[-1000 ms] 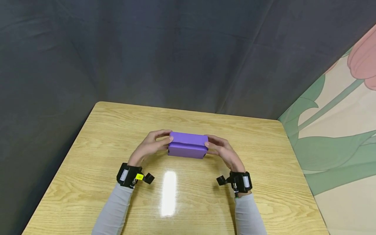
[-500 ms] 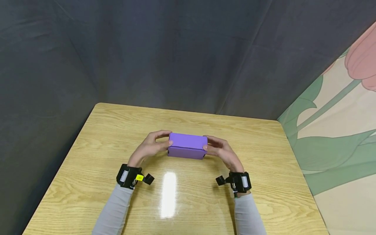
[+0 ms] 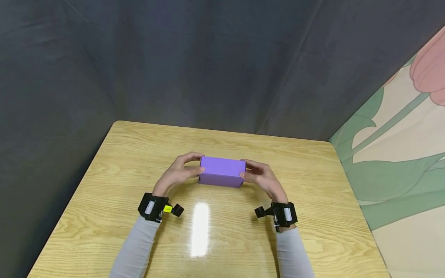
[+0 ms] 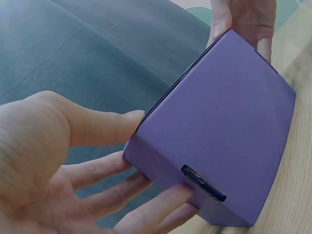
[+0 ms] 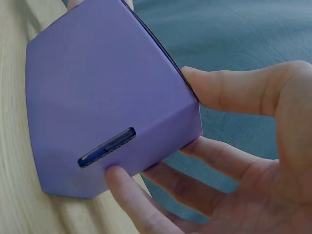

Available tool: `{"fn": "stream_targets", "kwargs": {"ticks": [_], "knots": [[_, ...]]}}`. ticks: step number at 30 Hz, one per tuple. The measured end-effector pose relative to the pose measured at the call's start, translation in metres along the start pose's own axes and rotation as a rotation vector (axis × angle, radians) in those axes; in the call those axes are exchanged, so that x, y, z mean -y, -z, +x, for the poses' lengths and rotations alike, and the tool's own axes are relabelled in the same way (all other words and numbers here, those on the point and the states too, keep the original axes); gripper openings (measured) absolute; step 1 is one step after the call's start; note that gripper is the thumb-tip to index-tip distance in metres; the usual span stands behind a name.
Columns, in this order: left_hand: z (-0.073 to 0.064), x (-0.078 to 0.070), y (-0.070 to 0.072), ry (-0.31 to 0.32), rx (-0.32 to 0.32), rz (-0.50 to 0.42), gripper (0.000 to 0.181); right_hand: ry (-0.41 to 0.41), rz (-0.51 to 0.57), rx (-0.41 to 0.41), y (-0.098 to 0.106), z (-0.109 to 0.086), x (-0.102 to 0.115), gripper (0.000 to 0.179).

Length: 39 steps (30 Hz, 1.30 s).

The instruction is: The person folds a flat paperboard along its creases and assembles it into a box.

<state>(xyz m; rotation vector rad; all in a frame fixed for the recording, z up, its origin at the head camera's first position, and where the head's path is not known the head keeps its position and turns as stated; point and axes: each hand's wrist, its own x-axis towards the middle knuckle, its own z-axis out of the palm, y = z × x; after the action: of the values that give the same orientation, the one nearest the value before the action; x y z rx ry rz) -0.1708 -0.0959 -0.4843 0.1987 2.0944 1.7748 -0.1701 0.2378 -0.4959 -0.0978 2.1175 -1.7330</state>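
Note:
A purple cardboard box [image 3: 222,170] is between both hands near the middle of the table, its lid lying flat. My left hand [image 3: 179,172] grips the box's left end, with the thumb at the lid's front edge and the fingers spread along the end. At the opposite end my right hand [image 3: 262,175] holds it the same way, thumb on the front edge of the lid. Both wrist views show a dark slot in the box's front face near each lower corner, and a thin dark seam under the lid. The inside of the box is hidden.
The wooden table [image 3: 306,185] reaches back to a dark curtain [image 3: 208,69]. A flowered cloth [image 3: 399,170] hangs along the right side. Each wrist carries a black strap with a small camera arm, such as the left strap [image 3: 152,206].
A second ago the lid's front edge stood slightly raised over a gap. It has come down flush with the front face, and both thumbs have moved slightly lower with it.

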Motion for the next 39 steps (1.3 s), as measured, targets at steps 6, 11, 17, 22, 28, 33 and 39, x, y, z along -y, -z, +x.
{"fn": "stream_targets", "kwargs": {"ticks": [6,11,17,22,28,33,39], "knots": [[-0.005,0.006,0.004,0.039,0.083,-0.018,0.057,-0.025,0.016,0.175,0.005,-0.003,-0.004,0.071],[-0.007,0.005,0.011,0.088,0.165,0.074,0.064,-0.016,-0.035,0.269,0.011,-0.003,-0.005,0.063],[-0.004,0.009,0.01,0.084,0.176,0.093,0.057,0.033,-0.061,0.282,0.01,-0.001,-0.007,0.057],[-0.003,0.012,0.007,0.069,0.136,-0.002,0.058,0.106,-0.067,0.245,0.007,-0.001,-0.006,0.054],[-0.001,0.012,0.003,0.007,0.134,0.048,0.071,0.237,-0.138,0.228,0.003,0.005,-0.012,0.074],[0.0,0.015,0.001,-0.081,0.126,0.175,0.076,0.305,-0.257,0.213,-0.005,0.01,-0.015,0.095],[-0.001,0.014,-0.002,-0.092,0.122,0.286,0.081,0.286,-0.37,0.205,-0.013,0.01,-0.014,0.109]]}}
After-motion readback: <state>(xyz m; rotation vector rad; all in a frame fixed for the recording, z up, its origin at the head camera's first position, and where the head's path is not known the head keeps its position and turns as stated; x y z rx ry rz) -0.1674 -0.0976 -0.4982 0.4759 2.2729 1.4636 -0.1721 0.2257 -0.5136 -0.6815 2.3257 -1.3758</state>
